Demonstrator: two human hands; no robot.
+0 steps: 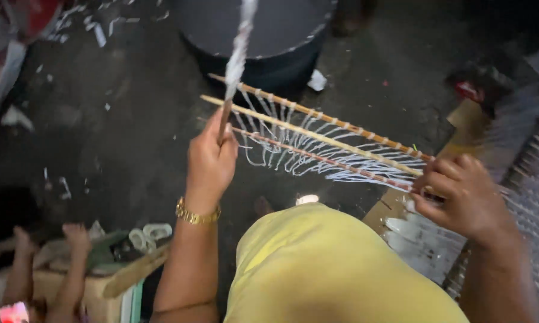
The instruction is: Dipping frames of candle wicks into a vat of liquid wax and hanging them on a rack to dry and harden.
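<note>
From the head camera, the person looks down at a bundle of three thin sticks (317, 134) held almost level in front of the body, above a knee covered in yellow cloth (335, 269). White threads (317, 157) hang in loops between the sticks, like a small ladder or frame of string.

The right hand (461, 197) is closed around the near ends of the sticks, fingers curled and pressed together, so the bundle stays steady and does not spread apart. The left hand (209, 158), with a gold bracelet (196, 213) on the wrist, pinches a thin rod (224, 119) between thumb and fingers. This rod points upward and carries a white coated strip (238, 51) that rises to the top edge of the picture. It is held just beside the far ends of the sticks, touching or nearly touching them; the blur does not let me say which.

Around this there is a dark floor (132, 119) with white scraps. A dark round drum (263, 36) stands just behind the sticks. At the right lies cardboard (401, 209) with white pieces on it, and a ridged grey sheet (533, 179). At the lower left, another person's bare feet (48, 263) rest near a box with small tools, perhaps scissors.
</note>
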